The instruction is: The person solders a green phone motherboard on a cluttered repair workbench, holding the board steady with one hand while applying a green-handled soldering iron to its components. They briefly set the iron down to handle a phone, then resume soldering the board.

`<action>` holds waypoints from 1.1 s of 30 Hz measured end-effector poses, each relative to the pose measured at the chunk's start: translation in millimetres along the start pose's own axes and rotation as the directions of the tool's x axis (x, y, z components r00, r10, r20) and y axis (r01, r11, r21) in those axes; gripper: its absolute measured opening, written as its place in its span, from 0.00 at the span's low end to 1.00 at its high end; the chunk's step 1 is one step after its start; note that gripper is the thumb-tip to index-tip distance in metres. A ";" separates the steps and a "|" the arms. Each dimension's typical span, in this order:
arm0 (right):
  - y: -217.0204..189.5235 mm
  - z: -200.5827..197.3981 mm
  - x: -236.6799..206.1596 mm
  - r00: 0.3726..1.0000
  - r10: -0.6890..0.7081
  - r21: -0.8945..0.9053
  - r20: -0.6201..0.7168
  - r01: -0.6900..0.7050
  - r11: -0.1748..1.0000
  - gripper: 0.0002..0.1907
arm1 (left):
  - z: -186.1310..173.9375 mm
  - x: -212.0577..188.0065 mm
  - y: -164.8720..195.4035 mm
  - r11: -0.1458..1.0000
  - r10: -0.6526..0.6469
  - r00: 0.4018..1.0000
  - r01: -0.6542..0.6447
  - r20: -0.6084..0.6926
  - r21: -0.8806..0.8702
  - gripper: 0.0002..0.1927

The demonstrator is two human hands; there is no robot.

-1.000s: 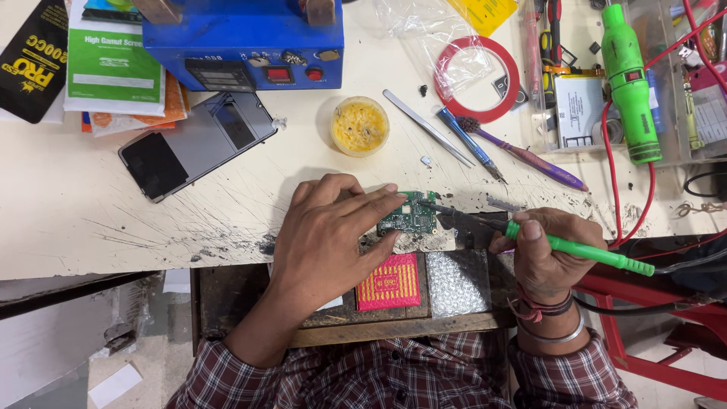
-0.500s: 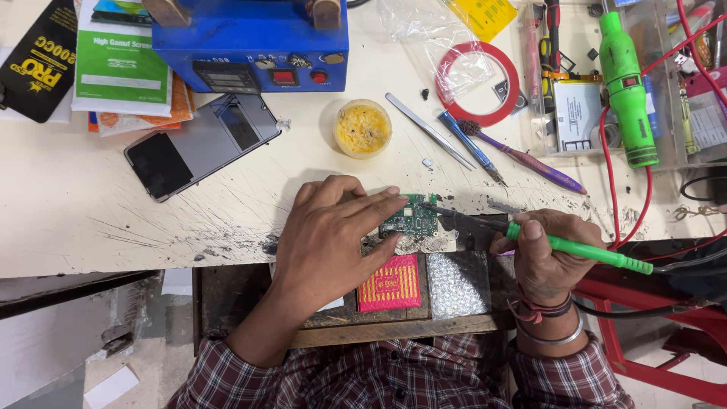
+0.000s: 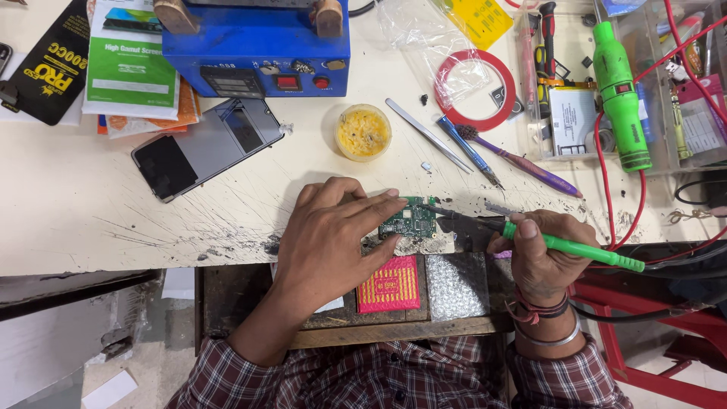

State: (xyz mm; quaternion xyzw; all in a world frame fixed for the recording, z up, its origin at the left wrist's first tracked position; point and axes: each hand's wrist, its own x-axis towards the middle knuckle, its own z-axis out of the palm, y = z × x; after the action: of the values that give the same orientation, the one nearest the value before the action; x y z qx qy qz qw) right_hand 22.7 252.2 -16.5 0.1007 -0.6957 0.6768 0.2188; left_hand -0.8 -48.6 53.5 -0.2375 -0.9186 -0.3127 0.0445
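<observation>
Seen from above: a person sits at a scratched cream desk (image 3: 91, 220), working on a small green circuit board (image 3: 409, 220) that lies at the near edge, between the two hands.

The left hand (image 3: 333, 235) rests flat, its fingers spread over the board's left side and pressing down — a grip that seems meant to pin the board so it cannot slide. The right hand (image 3: 541, 254) is closed in a pen-like grip around a green-handled soldering iron (image 3: 575, 248), its dark tip reaching left to the board's right edge; the low angle likely lets the wrist steady itself on the desk.

Just near of the board, on a lower wooden ledge, lie a red and gold patterned pad (image 3: 388, 284) and a silvery bubble-wrap piece (image 3: 457, 286).

Farther off sit a round tub of yellow paste (image 3: 363, 132), metal tweezers (image 3: 428, 136), a blue-handled tool (image 3: 468, 151) and a purple-handled tool (image 3: 522, 161) — all near the right hand. To the left lies a dark phone (image 3: 208, 148); beyond it, a blue machine (image 3: 257, 45). A red tape ring (image 3: 475, 89) and red cables (image 3: 606, 189) crowd the right side, the cables trailing close to the iron's cord.
</observation>
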 end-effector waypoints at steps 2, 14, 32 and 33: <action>0.4 -0.1 0.8 1.000 -0.013 0.007 0.005 0.013 1.000 0.15 | -0.1 0.1 0.9 1.000 -0.004 1.000 0.004 0.000 -0.005 0.20; -2.5 1.7 3.3 0.999 -0.030 -0.030 0.015 0.030 0.999 0.14 | 0.4 -0.4 0.1 1.000 0.010 1.000 -0.010 -0.011 -0.007 0.21; -2.6 1.1 2.4 1.000 -0.024 -0.019 -0.015 0.023 1.000 0.15 | 2.4 -0.4 -0.8 1.000 0.006 1.000 -0.006 0.010 0.009 0.21; -3.0 1.1 2.7 1.000 -0.022 -0.024 -0.016 0.022 0.999 0.15 | 2.1 -0.5 -0.8 1.000 0.007 1.000 -0.007 0.008 0.009 0.21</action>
State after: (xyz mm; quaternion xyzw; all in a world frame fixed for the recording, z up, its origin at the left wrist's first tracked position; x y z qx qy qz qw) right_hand 21.5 251.4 -12.6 0.1002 -0.7006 0.6670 0.2329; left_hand -0.6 -48.1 51.3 -0.2418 -0.9192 -0.3076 0.0431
